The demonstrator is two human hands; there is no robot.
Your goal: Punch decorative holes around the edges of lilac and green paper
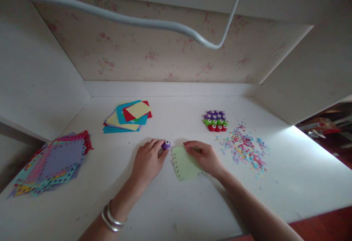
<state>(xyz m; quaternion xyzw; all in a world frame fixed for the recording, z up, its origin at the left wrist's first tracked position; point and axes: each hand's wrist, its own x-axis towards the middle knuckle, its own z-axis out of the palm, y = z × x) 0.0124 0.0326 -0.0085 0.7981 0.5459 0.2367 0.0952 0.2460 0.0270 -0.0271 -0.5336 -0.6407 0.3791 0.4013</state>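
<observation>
Between the thumb and fingers of my left hand [150,158] is a small purple craft punch [166,145] with a white top. A light green paper sheet [185,165] lies just right of it, with small punched holes along its left edge and part of its lower edge. My right hand [205,156] pinches the sheet near its upper right corner and covers that side. The punch sits close to the sheet's upper left corner; I cannot tell whether they touch.
Punched sheets [63,156] are piled at the left. Uncut coloured papers [137,109] lie farther back. Several purple, green and red craft punches [216,120] stand in rows at the right, beside scattered paper confetti [244,145]. A white cable [132,21] hangs across the top of the view.
</observation>
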